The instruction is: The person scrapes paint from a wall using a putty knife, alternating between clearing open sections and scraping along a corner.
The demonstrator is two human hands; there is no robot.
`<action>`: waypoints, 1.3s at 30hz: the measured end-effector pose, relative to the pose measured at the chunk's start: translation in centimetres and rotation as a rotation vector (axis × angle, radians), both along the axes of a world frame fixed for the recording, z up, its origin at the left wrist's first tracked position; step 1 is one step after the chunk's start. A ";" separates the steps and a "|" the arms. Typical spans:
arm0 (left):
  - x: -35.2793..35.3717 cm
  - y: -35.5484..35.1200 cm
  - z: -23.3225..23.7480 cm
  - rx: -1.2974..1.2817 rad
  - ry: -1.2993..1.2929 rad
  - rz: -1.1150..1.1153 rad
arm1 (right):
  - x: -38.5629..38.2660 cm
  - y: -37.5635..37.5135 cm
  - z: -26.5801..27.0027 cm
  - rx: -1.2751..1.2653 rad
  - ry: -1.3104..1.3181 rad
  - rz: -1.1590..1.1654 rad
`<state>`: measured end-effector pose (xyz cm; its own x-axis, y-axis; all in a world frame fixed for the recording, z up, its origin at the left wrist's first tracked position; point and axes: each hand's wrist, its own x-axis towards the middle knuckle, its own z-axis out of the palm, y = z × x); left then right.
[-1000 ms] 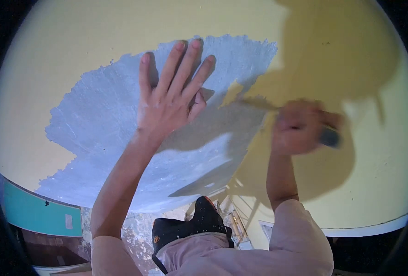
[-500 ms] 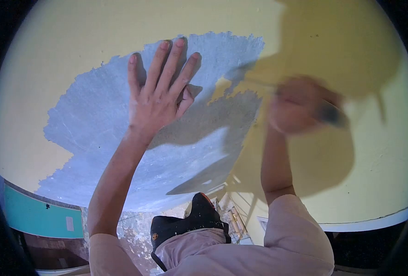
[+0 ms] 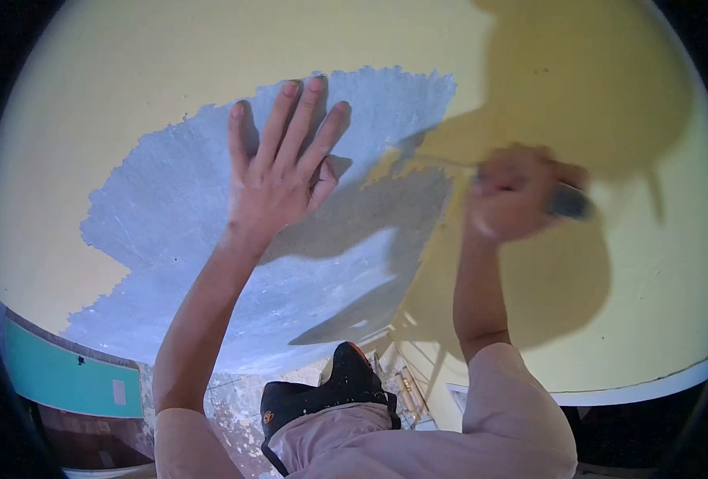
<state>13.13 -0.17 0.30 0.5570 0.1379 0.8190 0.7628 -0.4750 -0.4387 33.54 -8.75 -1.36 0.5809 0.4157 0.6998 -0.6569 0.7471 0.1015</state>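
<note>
My left hand (image 3: pixel 278 176) lies flat with fingers spread on the grey bare patch (image 3: pixel 162 207) of the wall, its fingertips near the patch's upper edge. My right hand (image 3: pixel 517 191), slightly blurred, is closed round a scraper (image 3: pixel 569 202). The scraper's dark handle end sticks out on the right of the fist. Its thin blade points left, to the ragged edge of the yellow paint (image 3: pixel 382 169), where a narrow tongue of paint juts into the grey. Shadow and blur hide the blade's exact shape and whether its tip touches the wall.
Yellow painted wall (image 3: pixel 657 271) surrounds the patch, with my shadow across its right side. Below are a paint-flecked floor (image 3: pixel 238 407), a turquoise panel (image 3: pixel 74 371) at lower left, a white ledge (image 3: pixel 633 393) at lower right and some slim yellowish sticks (image 3: pixel 410 391).
In the view, the wall patch and my left hand sit slightly lower. My right hand stays at about the same spot with the scraper, less blurred now.
</note>
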 end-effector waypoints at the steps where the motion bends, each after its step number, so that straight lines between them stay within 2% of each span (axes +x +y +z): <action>1: -0.1 -0.1 -0.1 -0.004 0.000 -0.012 | -0.4 -2.4 2.8 -0.053 -0.016 -0.433; 2: -0.2 0.0 -0.2 -0.010 0.006 -0.010 | -0.6 -3.6 4.1 -0.110 -0.037 -0.871; 3: -0.2 0.0 -0.3 -0.008 0.008 -0.008 | -0.7 -2.5 3.3 -0.115 -0.037 -0.874; 5: 0.0 0.0 0.0 0.005 0.003 -0.017 | -0.8 0.9 1.3 -0.271 -0.188 -1.064; 6: 0.0 0.0 0.0 0.002 0.005 -0.011 | -0.7 0.4 1.8 -0.266 -0.187 -1.070; 9: -0.1 0.3 -0.2 -0.009 0.007 -0.019 | 0.5 -2.9 3.4 -0.368 -0.050 -1.050; 11: -0.2 0.3 -0.5 -0.018 0.005 -0.034 | 1.7 -4.8 4.0 -0.112 0.030 -0.951; 12: -0.3 0.2 -0.4 -0.015 0.007 -0.018 | 1.6 -4.5 3.6 -0.115 0.032 -0.956; 17: 0.0 0.1 -0.1 0.007 0.003 0.007 | -1.0 1.4 -0.4 -0.318 0.173 -0.444; 18: 0.0 0.1 -0.1 0.007 -0.002 -0.008 | -0.1 0.4 0.4 -0.314 0.172 -0.436; 20: -0.2 0.1 -0.3 -0.007 0.005 -0.022 | 2.7 -3.2 2.1 0.034 -0.279 -0.812; 21: -0.2 0.0 -0.3 -0.006 0.004 -0.014 | 2.6 -1.9 1.7 -0.018 -0.168 -0.859; 22: 0.0 -0.1 -0.1 0.000 -0.001 -0.010 | 1.6 -0.7 1.1 -0.019 -0.169 -0.864; 24: 0.1 -0.1 -0.2 0.004 -0.001 -0.022 | -0.3 1.9 -0.4 -0.509 -0.435 -1.380; 25: 0.0 0.1 -0.2 0.005 -0.004 -0.022 | 0.6 3.3 -0.6 -0.349 -0.350 -1.787; 26: 0.0 0.1 -0.1 0.014 -0.009 -0.018 | 1.9 2.5 -1.3 -0.337 -0.347 -1.785; 28: -0.1 0.1 -0.2 -0.002 0.000 -0.016 | 2.6 -2.4 0.6 0.080 -0.302 -0.490; 29: -0.2 0.1 -0.3 -0.017 0.011 -0.012 | 5.4 -3.7 0.9 0.166 -0.561 -0.631; 30: -0.2 0.1 -0.3 -0.014 0.008 -0.008 | 4.6 -1.9 0.2 0.147 -0.558 -0.629; 32: 0.0 -0.1 -0.2 -0.008 0.000 -0.018 | 2.1 2.6 -2.1 -0.389 0.167 -0.508; 33: -0.1 -0.1 -0.2 -0.007 0.005 -0.013 | 1.8 1.9 -2.8 -0.815 -0.216 -1.029; 34: -0.1 0.0 -0.1 0.000 0.008 -0.004 | 1.0 1.3 -2.1 -0.807 -0.214 -1.033; 36: -0.1 0.1 -0.2 0.022 0.022 0.014 | -0.7 -0.2 0.6 -0.130 -0.188 -0.883; 37: -0.2 0.1 -0.2 0.029 0.041 0.033 | -0.1 -2.7 2.0 -0.235 0.121 -0.529; 38: -0.3 0.2 -0.2 0.024 0.044 0.040 | -0.1 -1.9 2.0 -0.242 0.123 -0.522; 39: -0.3 0.1 -0.3 0.015 0.049 0.044 | -0.2 -0.5 2.1 -0.221 0.320 -0.521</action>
<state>12.80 -0.03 0.04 0.5902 0.1513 0.7930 0.7602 -0.4346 -0.4829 33.31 -9.25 0.72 0.9108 0.1374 0.3894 -0.1656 0.9854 0.0397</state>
